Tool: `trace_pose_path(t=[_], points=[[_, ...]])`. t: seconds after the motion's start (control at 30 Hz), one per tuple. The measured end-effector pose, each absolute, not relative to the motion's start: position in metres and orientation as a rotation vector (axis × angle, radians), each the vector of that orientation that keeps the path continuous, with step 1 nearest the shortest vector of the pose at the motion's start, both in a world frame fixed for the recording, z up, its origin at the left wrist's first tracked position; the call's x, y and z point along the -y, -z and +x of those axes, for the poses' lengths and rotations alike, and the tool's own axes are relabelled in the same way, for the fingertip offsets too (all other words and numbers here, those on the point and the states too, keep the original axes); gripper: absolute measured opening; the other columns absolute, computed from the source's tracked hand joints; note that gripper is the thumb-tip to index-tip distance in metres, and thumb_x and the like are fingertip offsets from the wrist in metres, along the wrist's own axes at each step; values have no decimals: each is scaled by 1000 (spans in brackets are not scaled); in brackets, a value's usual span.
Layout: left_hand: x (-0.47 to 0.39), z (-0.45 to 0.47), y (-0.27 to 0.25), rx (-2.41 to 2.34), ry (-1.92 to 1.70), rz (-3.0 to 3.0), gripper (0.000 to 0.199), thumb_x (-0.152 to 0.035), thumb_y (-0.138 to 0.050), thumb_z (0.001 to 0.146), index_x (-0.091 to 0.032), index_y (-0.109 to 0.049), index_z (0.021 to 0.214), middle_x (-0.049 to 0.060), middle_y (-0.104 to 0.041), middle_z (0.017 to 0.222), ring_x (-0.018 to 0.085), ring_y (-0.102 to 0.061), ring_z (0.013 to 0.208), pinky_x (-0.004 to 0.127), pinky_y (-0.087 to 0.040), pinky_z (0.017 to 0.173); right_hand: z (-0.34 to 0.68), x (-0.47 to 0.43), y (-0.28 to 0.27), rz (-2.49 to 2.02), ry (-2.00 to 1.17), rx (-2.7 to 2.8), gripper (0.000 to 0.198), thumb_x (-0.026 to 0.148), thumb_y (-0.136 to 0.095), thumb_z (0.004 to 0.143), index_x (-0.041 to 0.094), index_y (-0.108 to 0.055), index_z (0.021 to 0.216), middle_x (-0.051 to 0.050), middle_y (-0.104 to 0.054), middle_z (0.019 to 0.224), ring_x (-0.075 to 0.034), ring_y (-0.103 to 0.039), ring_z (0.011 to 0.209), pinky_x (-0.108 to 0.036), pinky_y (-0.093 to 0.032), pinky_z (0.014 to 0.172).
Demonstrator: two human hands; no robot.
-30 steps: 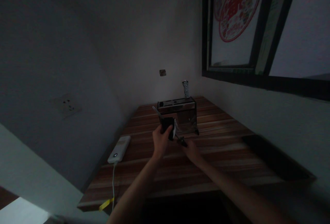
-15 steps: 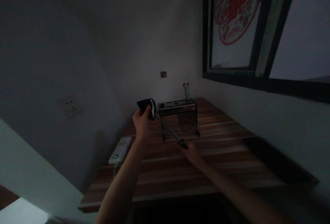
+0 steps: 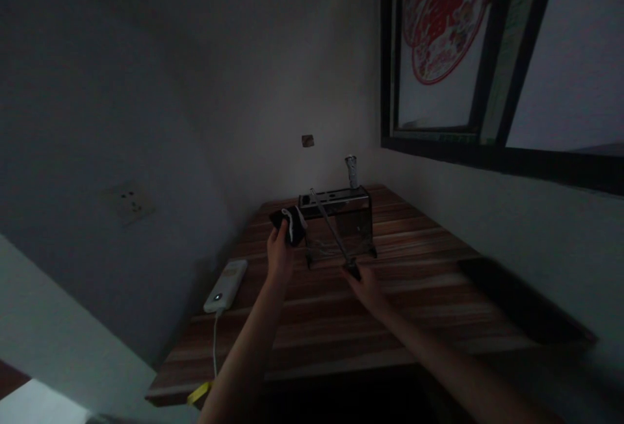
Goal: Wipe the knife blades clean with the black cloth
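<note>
The left hand (image 3: 279, 253) grips a dark cloth (image 3: 297, 233), the right hand (image 3: 366, 286) a slim rod (image 3: 333, 230), seemingly apart. What remains is unclear.

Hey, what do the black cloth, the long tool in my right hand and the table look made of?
Black cloth: probably matte fabric, going by its folds; the fibre is unclear.
Long tool: likely a metal shaft, grey with a faint sheen; its dark handle could be plastic.
Table: dull wood or wood-look laminate, from its streaky brown grain.

Left grip (image 3: 279, 251) closed, right grip (image 3: 365, 286) likewise (forearms (image 3: 260, 326) outstretched).
</note>
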State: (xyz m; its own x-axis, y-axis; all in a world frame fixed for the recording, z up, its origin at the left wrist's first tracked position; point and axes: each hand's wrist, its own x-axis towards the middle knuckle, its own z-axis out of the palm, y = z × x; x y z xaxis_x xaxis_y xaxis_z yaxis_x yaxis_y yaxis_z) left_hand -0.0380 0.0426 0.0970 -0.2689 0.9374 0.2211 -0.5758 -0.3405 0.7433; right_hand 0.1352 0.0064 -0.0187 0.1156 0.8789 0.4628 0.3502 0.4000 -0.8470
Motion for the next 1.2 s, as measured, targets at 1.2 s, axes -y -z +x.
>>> trace_pose_path(t=[1.2], points=[[-6,4,-43,-1077,-1419,1659,22,-29,-71,59,-14,-68,74,4,-67,71,17,-59,67,24,-46,63,138,-9,15,-1084,-935,1606,19,33,-52,70,16,-56,63,3,-51,48,-11,-45,45,-22,-36,45]])
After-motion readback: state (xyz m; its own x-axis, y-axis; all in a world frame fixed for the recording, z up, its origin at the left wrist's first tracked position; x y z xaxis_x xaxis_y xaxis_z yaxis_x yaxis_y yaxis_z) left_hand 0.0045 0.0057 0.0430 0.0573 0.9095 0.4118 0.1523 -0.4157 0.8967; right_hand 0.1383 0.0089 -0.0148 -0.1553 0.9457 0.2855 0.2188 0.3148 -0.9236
